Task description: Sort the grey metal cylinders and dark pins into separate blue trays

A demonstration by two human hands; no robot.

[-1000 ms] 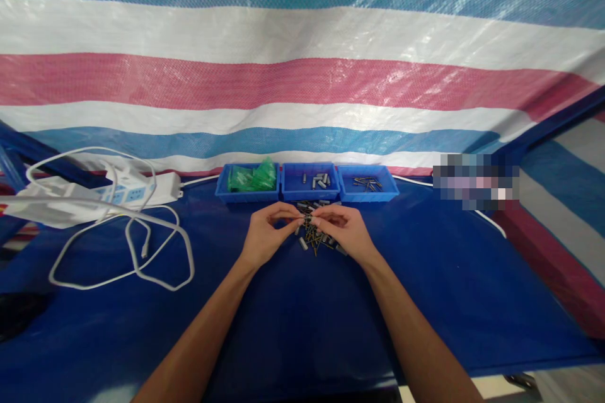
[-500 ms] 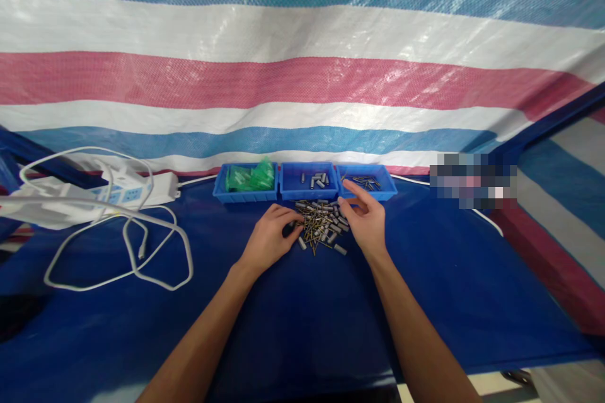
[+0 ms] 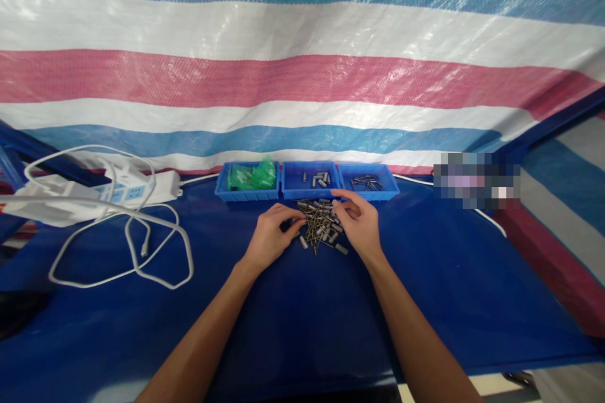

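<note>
A pile of small metal screws and grey sleeves (image 3: 320,225) lies on the blue table cover (image 3: 302,315). My left hand (image 3: 270,234) rests at the pile's left edge with its fingers curled in a pinch; what they hold is too small to make out. On the pile's right side, my right hand (image 3: 360,223) has its fingers stretched loosely over the parts and holds nothing visible. Behind the pile stand three blue trays: one with green bags (image 3: 247,180), one with grey sleeves (image 3: 309,184), one with dark screws (image 3: 368,184).
A white power strip (image 3: 137,189) with looping white cables (image 3: 127,245) lies at the left. A striped tarp (image 3: 302,88) hangs behind the trays. A blurred patch (image 3: 475,179) sits at the right. The table's front edge runs along the bottom right.
The hands, pinched together above the pile a second ago, have parted. My right hand reached toward the right tray and came back to the pile. My left hand dropped to the pile's left edge.
</note>
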